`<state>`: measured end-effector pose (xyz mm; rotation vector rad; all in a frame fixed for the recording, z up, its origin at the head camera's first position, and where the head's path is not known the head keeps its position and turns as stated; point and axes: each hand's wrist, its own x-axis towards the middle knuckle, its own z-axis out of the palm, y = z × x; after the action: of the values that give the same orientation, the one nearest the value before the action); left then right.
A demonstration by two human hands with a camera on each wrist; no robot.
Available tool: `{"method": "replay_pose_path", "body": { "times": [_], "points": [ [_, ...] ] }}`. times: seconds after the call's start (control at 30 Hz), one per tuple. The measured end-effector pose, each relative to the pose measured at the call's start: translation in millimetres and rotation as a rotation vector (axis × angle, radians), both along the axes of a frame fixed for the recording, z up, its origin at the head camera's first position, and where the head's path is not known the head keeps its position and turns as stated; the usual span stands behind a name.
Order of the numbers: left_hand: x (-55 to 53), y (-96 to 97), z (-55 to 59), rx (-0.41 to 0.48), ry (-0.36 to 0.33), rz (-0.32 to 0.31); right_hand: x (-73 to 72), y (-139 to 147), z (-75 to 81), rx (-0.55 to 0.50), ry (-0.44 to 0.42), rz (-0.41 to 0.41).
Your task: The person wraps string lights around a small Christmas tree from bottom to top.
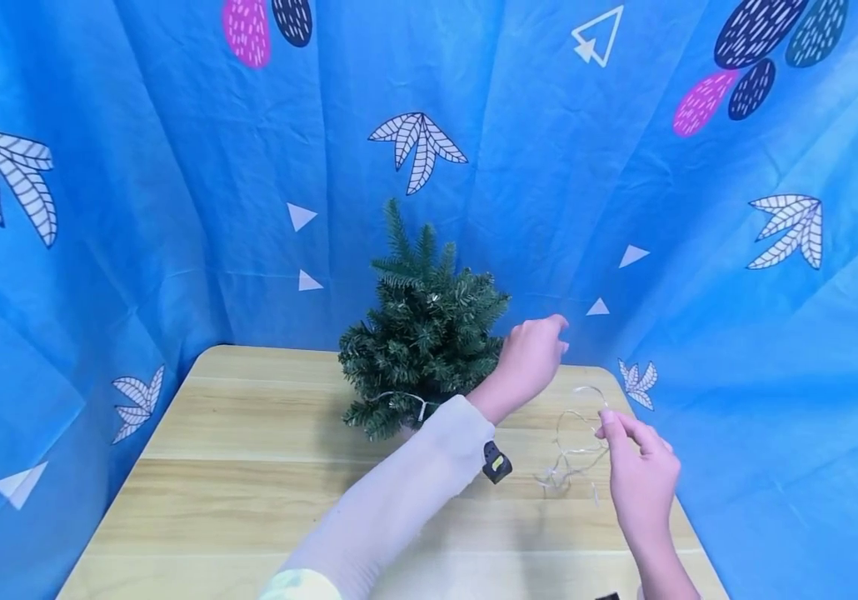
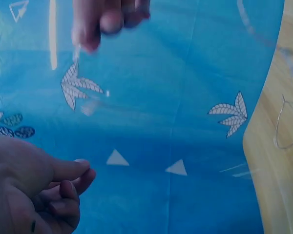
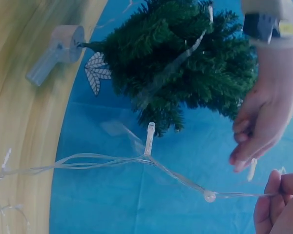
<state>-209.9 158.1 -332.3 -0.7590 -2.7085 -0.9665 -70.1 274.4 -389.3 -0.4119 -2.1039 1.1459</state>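
A small green artificial Christmas tree [image 1: 421, 333] stands upright on the table. A strand of clear string lights [image 1: 575, 450] crosses its lower front branches [image 1: 399, 396], and more of it hangs in loops at the right. My left hand [image 1: 530, 358] reaches across to the tree's right side, thumb and index tips pinched together in the left wrist view; the thin clear wire there is hard to make out. Lower and nearer, my right hand [image 1: 642, 467] pinches the strand between thumb and fingers. Small bulbs [image 3: 149, 139] show along the wire in the right wrist view.
The light wooden table [image 1: 234, 467] has rounded back corners. Blue patterned curtain [image 1: 549, 167] encloses it behind and at both sides. Under the tree is a round base [image 3: 71, 44]. A dark device [image 1: 497, 463] sits on the left wrist.
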Motion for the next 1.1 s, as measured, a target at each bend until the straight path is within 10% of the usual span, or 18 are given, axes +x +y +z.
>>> {"method": "replay_pose_path", "body": {
  "times": [0.37, 0.67, 1.1],
  "points": [
    [12.6, -4.6, 6.1, -0.038, -0.065, -0.305, -25.7, 7, 5.2, 0.029, 0.029, 0.034],
    [0.6, -3.8, 8.9, -0.143, 0.123, -0.343, -39.6, 7, 15.4, 0.058, 0.087, 0.088],
    [-29.2, -11.8, 62.1, -0.13, 0.039, -0.288, -34.3, 1, 31.1, 0.026, 0.044, 0.111]
  ]
}}
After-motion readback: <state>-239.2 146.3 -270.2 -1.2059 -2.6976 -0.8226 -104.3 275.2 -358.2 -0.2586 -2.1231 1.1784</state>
